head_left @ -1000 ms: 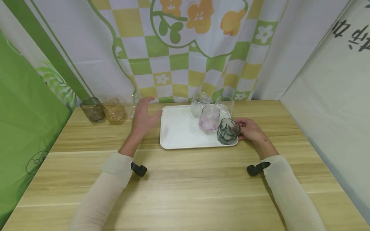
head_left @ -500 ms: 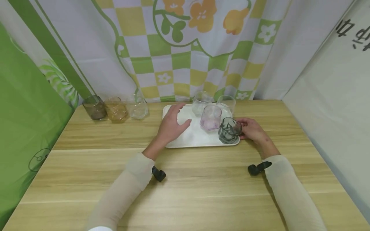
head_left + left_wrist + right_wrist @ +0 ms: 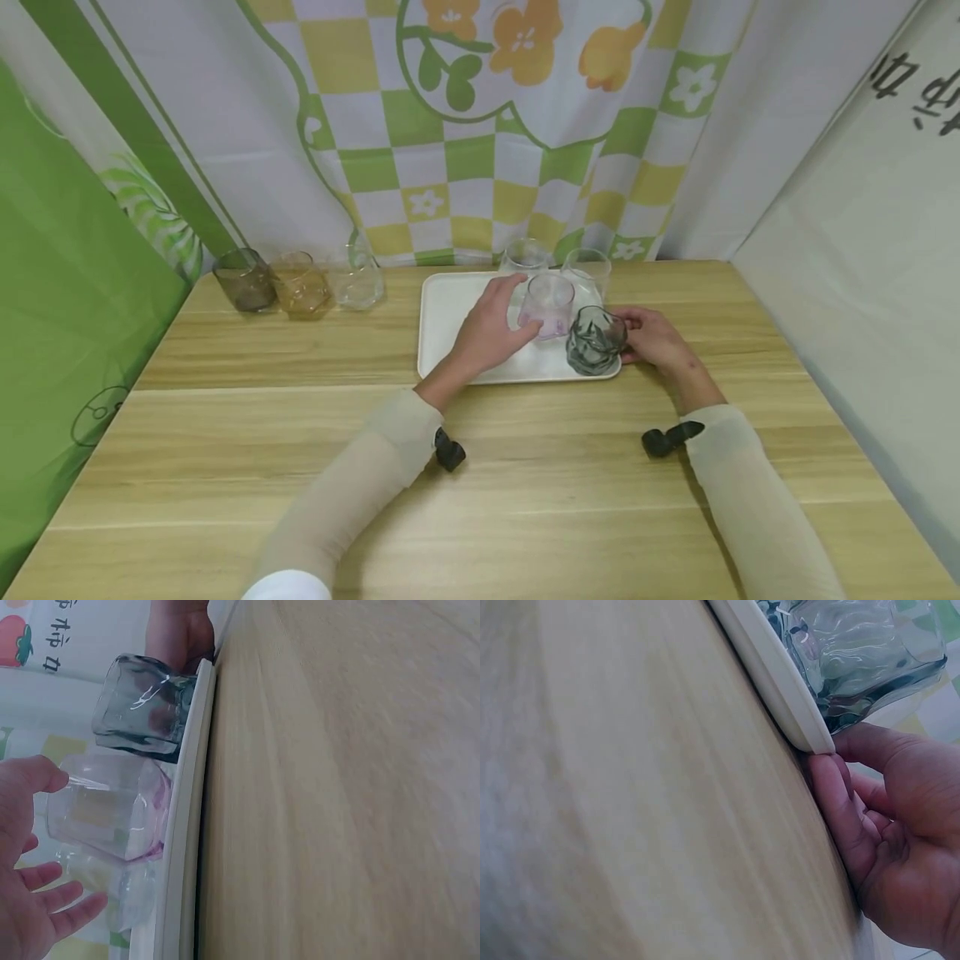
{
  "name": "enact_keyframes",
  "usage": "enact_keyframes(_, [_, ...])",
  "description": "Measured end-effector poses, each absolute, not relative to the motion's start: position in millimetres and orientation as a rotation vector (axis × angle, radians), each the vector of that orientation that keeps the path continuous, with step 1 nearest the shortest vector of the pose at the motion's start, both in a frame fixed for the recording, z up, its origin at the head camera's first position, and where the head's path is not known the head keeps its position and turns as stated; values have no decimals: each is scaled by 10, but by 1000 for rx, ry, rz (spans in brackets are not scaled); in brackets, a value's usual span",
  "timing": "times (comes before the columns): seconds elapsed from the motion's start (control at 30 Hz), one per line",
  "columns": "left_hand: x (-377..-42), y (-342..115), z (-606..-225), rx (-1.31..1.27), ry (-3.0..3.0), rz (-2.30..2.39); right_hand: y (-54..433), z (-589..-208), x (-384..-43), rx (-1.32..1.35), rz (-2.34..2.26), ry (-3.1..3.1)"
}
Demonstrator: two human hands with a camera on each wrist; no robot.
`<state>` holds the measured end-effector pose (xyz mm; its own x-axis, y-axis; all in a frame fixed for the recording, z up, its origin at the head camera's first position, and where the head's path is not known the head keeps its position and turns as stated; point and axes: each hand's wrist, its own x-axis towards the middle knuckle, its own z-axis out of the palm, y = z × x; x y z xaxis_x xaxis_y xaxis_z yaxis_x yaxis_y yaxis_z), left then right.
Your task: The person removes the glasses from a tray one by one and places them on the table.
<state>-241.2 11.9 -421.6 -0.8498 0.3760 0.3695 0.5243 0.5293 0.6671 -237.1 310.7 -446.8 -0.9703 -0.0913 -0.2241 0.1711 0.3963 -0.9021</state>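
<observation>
- From where I stand, the person's left hand [image 3: 491,329] is over the tray, thumb and fingers spread, holding nothing; it faces the pale pink-purple glass tumbler with a hexagonal base [image 3: 550,312]. Whether a fingertip touches that tumbler, I can't tell.
- The right hand [image 3: 660,337] pinches the rim of the white rectangular tray with rounded corners [image 3: 444,333] at its right end, with a finger under the edge.
- Just beside that hand, the smoky grey-green glass with wavy, faceted sides [image 3: 596,343] stands upright on the tray's near right corner.
- The pink-purple tumbler stands on the tray, left of and behind the grey-green glass.
- Behind it, towards the curtain, are a rounded colourless glass [image 3: 527,252], partly behind the left fingertips, and a straight-sided colourless glass [image 3: 588,265], both on the tray.
- Well off to the left, a dark brown glass [image 3: 246,283], an amber glass [image 3: 302,290] and a colourless faceted glass [image 3: 358,285] stand in a row on the pale wood-grain table [image 3: 555,517].
</observation>
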Motion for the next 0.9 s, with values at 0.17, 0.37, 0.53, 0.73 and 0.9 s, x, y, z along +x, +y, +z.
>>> enact_keyframes(0.17, [-2444,229,-4228,-722,-2623,-1246,3102,-4488,-2374,71,-1625,2400])
enact_keyframes(0.37, [-2473,301,-4223,-682,-2617,-1295,3095,-4494,-2389,70,-1657,2376])
enact_keyframes(0.53, [-2484,332,-4259,-654,-2614,-1333,3105,-4510,-2404,77,-1645,2383])
enact_keyframes(0.73, [-2495,366,-4311,-626,-2630,-1356,3115,-4529,-2408,82,-1647,2378])
enact_keyframes(0.9, [-2483,413,-4312,-603,-2652,-1362,3120,-4523,-2400,75,-1651,2381])
